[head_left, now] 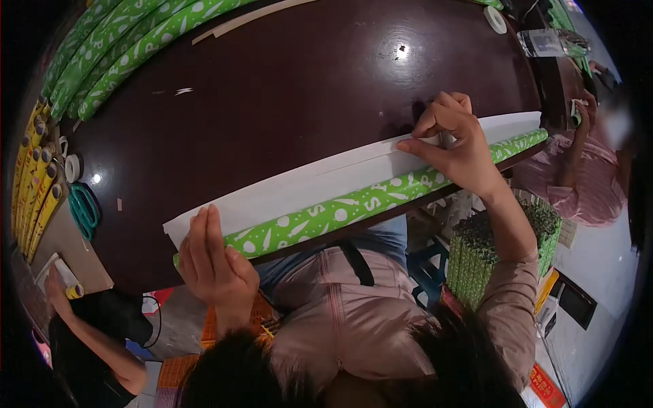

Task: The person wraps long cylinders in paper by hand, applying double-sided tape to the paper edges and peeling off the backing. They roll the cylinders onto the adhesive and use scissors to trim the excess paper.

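Observation:
A long roll of green wrapping paper (pixel 340 212) with white printed shapes lies along the table's near edge. Its loose white edge (pixel 272 187) faces away from me, with a thin line along part of it. My left hand (pixel 214 268) rests at the roll's left end, fingers stretched out over the paper and its white margin. Right of the middle, my right hand (pixel 452 139) is closed in a pinch just over the white margin. Something white shows by its fingers, too small to make out.
Green printed rolls (pixel 129 54) are piled at the far left, near yellow rolls (pixel 34 183). Teal scissors (pixel 84 211) and a tape roll (pixel 72 168) lie on the left; another tape roll (pixel 495 20) lies far right. Co-workers sit on both sides. A bundle of green rolls (pixel 500 248) stands below right.

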`<action>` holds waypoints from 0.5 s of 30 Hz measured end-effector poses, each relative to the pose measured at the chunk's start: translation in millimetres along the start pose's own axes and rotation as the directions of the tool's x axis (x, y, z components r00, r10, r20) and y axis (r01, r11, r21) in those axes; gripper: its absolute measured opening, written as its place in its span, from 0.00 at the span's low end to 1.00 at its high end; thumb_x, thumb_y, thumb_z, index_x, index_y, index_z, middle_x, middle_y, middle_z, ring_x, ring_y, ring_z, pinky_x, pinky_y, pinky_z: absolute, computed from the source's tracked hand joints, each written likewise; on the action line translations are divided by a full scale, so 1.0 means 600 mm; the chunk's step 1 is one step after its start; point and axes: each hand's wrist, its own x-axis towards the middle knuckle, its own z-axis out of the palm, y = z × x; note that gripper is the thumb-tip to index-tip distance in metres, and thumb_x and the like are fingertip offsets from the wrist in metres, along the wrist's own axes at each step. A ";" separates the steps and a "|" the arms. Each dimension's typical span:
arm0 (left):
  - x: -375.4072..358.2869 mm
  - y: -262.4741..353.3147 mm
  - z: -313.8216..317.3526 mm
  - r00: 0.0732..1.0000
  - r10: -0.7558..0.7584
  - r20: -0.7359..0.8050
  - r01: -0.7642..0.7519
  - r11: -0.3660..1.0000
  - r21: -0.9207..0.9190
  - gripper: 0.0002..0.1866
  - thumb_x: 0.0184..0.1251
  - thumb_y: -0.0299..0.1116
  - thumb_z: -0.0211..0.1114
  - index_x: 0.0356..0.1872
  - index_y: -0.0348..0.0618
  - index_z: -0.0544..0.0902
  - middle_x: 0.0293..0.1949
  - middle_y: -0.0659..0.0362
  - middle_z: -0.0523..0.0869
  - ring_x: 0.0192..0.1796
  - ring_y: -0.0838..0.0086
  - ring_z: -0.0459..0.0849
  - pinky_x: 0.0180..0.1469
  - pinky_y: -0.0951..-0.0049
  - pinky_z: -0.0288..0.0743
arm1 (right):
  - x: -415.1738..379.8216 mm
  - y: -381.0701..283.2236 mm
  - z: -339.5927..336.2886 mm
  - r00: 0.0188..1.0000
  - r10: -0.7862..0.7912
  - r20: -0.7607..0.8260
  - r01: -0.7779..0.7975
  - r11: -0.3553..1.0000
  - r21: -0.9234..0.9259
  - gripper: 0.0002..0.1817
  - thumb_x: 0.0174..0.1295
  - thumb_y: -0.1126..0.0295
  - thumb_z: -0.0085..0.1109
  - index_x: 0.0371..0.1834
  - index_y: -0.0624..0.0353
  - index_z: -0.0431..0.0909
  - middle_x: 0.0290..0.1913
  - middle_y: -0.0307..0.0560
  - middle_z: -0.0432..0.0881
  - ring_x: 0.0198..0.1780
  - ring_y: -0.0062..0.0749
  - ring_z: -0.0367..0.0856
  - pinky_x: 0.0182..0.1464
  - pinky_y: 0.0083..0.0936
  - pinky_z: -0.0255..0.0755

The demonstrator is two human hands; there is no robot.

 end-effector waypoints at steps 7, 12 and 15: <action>-0.010 0.000 -0.001 0.997 -0.043 0.057 0.044 0.999 -0.011 0.24 0.74 0.32 0.37 0.63 0.41 0.77 0.60 0.53 0.78 0.58 0.59 0.79 0.59 0.57 0.69 | 0.002 0.001 0.000 1.000 -0.030 -0.005 0.030 0.999 -0.029 0.12 0.47 0.73 0.76 0.24 0.54 0.77 0.26 0.34 0.72 0.35 0.26 0.67 0.50 0.27 0.56; -0.002 0.001 -0.001 1.000 -0.010 0.013 0.010 1.000 -0.006 0.23 0.75 0.33 0.38 0.59 0.40 0.79 0.57 0.53 0.81 0.53 0.59 0.81 0.54 0.59 0.72 | 0.001 0.001 0.002 0.999 -0.034 -0.001 0.034 0.999 -0.034 0.12 0.48 0.73 0.76 0.23 0.55 0.77 0.25 0.35 0.72 0.34 0.27 0.67 0.49 0.27 0.56; 0.001 0.002 -0.001 0.999 0.024 -0.022 -0.024 0.999 0.025 0.23 0.74 0.34 0.39 0.56 0.37 0.81 0.54 0.52 0.82 0.49 0.59 0.82 0.49 0.61 0.75 | -0.001 0.001 0.004 1.000 -0.019 0.004 0.019 1.000 -0.023 0.12 0.49 0.72 0.75 0.23 0.56 0.77 0.25 0.35 0.72 0.34 0.28 0.67 0.49 0.27 0.57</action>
